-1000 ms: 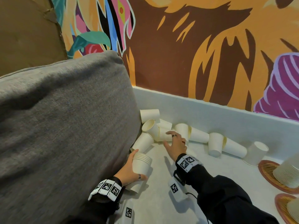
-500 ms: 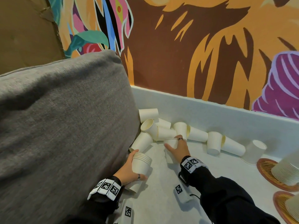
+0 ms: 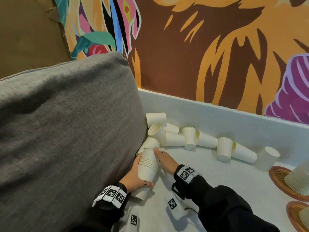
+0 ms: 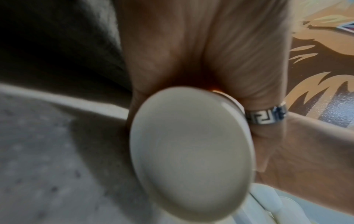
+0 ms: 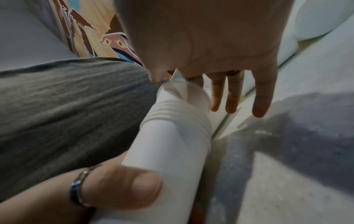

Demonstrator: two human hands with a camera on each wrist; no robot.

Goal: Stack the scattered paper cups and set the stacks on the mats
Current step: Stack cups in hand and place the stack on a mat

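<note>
White paper is what both my hands are on: my left hand (image 3: pixel 133 176) wraps its fingers and thumb around the nested stack (image 3: pixel 147 166), tilted against the grey cushion (image 3: pixel 66 131) so its open mouth faces the loose cups (image 3: pixel 189 139), and my right hand (image 3: pixel 164 159) pinches one more cup (image 5: pixel 184 92) by its rim at that mouth, the other fingers straight, I judge to seat it. More cups lie scattered along the white wall (image 3: pixel 217 118), while the mats (image 3: pixel 280 180) at the far right already carry stacks, well apart from the stack I am building.
</note>
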